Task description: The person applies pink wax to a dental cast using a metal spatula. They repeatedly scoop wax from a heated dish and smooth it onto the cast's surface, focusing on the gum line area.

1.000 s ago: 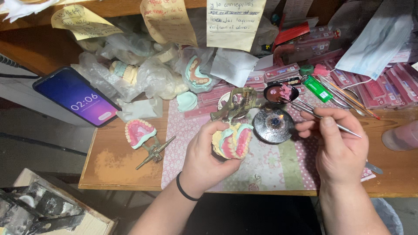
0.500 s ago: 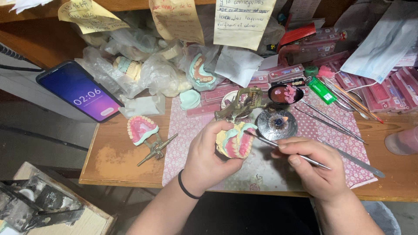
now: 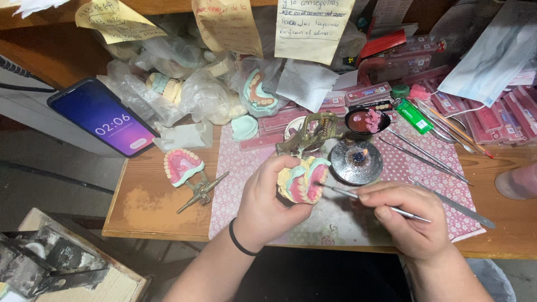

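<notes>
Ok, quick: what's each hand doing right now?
Left hand: closed around the denture model.
Right hand: pinching a metal tool, tip at the model.

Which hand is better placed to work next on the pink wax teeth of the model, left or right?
Probably the right hand: it holds the thin metal tool with its tip at the pink wax denture model. The left hand is occupied gripping that model.

Worn wooden workbench [image 3: 151, 207] with a scuffed pale patch near the front edge, partly covered by a pink dotted mat [image 3: 235, 173]. Yellowed paper notes [image 3: 226, 25] hanging from a wooden shelf [image 3: 50, 8] along the back, over a brown panel. Grey floor [image 3: 50, 162] down at the left, beside a dark-stained wooden box [image 3: 61, 268]; even, soft light throughout.
</notes>
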